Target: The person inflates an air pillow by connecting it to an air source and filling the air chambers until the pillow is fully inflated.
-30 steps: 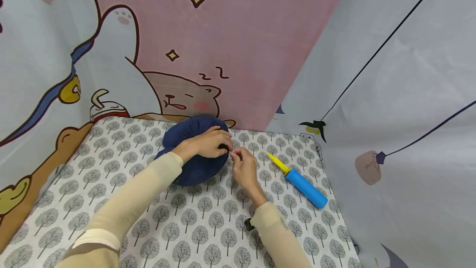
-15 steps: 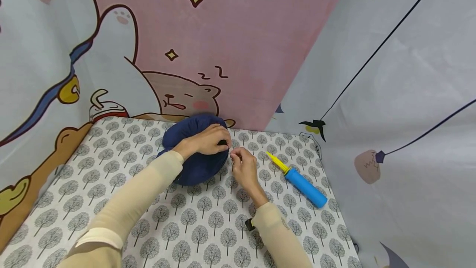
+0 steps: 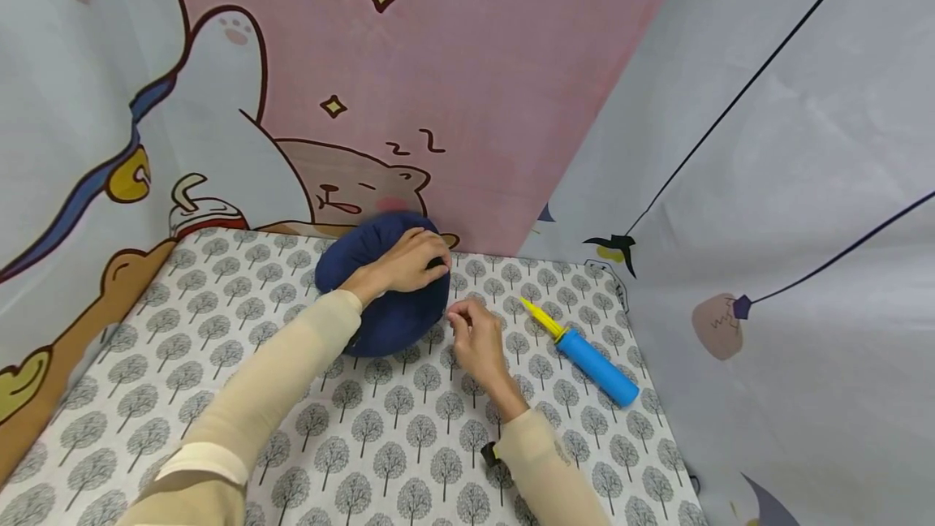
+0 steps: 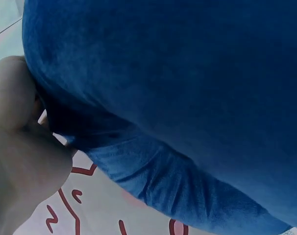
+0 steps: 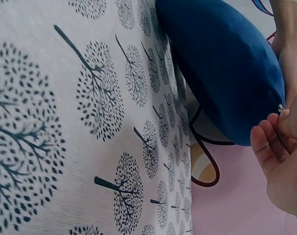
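A navy blue neck pillow (image 3: pixel 398 319), plump and curved, stands near the back of the table in the head view. My left hand (image 3: pixel 411 260) grips its upper right edge; a small dark patch shows beside the fingers. At the pillow's lower right edge, my right hand (image 3: pixel 476 339) pinches a small metal zipper pull (image 5: pixel 281 108) between thumb and fingers. The left wrist view is mostly filled by the pillow's smooth blue fabric (image 4: pixel 178 73), with creases below. The left fingertips are partly hidden there.
A blue hand pump (image 3: pixel 597 367) with a yellow nozzle lies on the tree-patterned tablecloth (image 3: pixel 394 461), right of my right hand. A small black item (image 3: pixel 490 453) shows beside the right sleeve. Printed cloth walls (image 3: pixel 511 88) stand behind and at the sides.
My right hand has moved down along the pillow's edge, away from the left hand. The left hand has risen slightly, and the pillow has shifted up a little with it.
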`<state>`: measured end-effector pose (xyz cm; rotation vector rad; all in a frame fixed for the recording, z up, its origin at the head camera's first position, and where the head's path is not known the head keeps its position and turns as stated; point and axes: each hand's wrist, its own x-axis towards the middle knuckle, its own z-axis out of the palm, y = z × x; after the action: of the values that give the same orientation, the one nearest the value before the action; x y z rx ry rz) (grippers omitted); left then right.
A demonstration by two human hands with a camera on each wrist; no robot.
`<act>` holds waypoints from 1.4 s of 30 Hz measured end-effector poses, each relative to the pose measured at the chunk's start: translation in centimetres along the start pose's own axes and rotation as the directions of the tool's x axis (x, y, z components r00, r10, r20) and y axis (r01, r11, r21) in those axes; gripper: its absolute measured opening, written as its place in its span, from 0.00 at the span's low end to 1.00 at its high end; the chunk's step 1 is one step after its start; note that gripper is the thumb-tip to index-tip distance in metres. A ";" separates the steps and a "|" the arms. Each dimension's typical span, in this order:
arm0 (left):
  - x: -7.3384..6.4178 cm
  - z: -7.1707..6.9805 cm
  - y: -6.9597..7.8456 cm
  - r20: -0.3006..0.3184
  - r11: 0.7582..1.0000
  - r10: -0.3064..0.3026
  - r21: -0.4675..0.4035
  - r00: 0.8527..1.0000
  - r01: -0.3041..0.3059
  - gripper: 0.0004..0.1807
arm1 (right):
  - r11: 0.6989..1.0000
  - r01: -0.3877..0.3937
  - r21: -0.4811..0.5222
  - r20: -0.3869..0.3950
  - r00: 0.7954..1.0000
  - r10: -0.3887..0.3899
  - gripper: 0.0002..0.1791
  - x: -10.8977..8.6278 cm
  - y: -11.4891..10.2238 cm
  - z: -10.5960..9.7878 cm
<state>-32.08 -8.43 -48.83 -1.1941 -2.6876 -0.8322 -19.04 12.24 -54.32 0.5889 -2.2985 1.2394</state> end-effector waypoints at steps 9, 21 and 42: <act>0.6 1.0 -0.4 -0.109 0.993 -0.084 0.070 0.990 0.092 0.09 | 1.000 0.016 0.005 0.009 1.000 -0.016 0.02 -0.8 -0.1 0.3; -1.9 -0.2 0.3 0.019 0.994 -0.046 -0.099 0.999 0.048 0.27 | 0.974 -0.220 0.042 0.043 0.975 0.219 0.03 -1.2 2.0 0.2; -11.8 -3.8 -6.1 -0.096 0.905 -0.423 -0.100 0.901 0.414 0.35 | 0.934 -0.345 -0.095 0.080 0.932 0.352 0.11 -2.6 3.9 -1.3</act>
<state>-28.77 -21.47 -51.69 -0.5512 -2.8768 -1.0262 -18.85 15.66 -57.75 0.2181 -2.6020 1.2890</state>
